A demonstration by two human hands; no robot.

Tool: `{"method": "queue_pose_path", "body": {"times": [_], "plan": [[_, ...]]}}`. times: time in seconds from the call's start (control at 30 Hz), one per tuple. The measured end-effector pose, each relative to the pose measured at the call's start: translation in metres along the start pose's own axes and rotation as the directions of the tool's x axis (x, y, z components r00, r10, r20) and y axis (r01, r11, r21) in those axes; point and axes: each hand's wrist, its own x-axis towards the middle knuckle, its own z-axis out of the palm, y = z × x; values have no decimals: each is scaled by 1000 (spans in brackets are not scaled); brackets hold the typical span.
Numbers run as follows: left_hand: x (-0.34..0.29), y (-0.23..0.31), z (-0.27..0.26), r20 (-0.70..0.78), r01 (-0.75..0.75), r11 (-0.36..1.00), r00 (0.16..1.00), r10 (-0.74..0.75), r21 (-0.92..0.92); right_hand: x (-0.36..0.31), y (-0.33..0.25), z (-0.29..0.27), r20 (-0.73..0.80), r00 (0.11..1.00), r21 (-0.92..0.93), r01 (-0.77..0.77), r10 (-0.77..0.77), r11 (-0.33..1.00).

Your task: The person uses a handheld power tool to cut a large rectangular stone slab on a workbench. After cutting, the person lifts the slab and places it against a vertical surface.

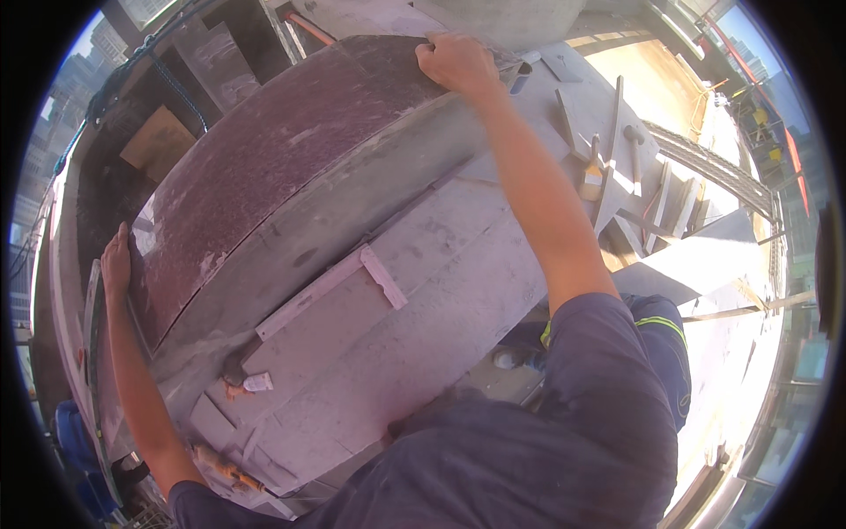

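A large reddish-brown panel (264, 167) with pale dusty smears lies across the upper left, its near edge along a grey ledge (344, 189). At the panel's far right corner my right hand (458, 63) is closed, with fingers curled over the edge. My left hand (115, 256) grips the opposite, left end, its fingers along the edge and partly hidden. Both arms are stretched wide apart. Below the ledge, an L-shaped wooden piece (317, 295) rests on a dusty grey board (458, 256).
A small white bottle (258, 382) and an orange-handled tool (231, 467) lie at lower left. On the right are a hammer (634, 154), a brush (593, 172) and several wood strips (617, 132). A blue rope (167, 79) hangs beyond the panel; a plywood piece (159, 139) lies behind it.
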Motion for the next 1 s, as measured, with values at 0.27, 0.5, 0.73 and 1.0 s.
{"method": "queue_pose_path", "body": {"times": [0.27,0.5,0.73,1.0], "plan": [[-3,16,-5,36,57,997,998,-59,44,-11,-5,7,-81,993,0,-87,87,996],[4,6,-1,77,30,998,996,-34,57,0,0,7,-63,994,39,-85,88,996],[7,-7,2,-31,-90,996,995,91,30,2,5,22,-131,991,-36,-24,19,999],[-20,-24,-17,1,-23,1000,1000,23,10,4,-24,35,-144,984,-137,81,-101,987]]}}
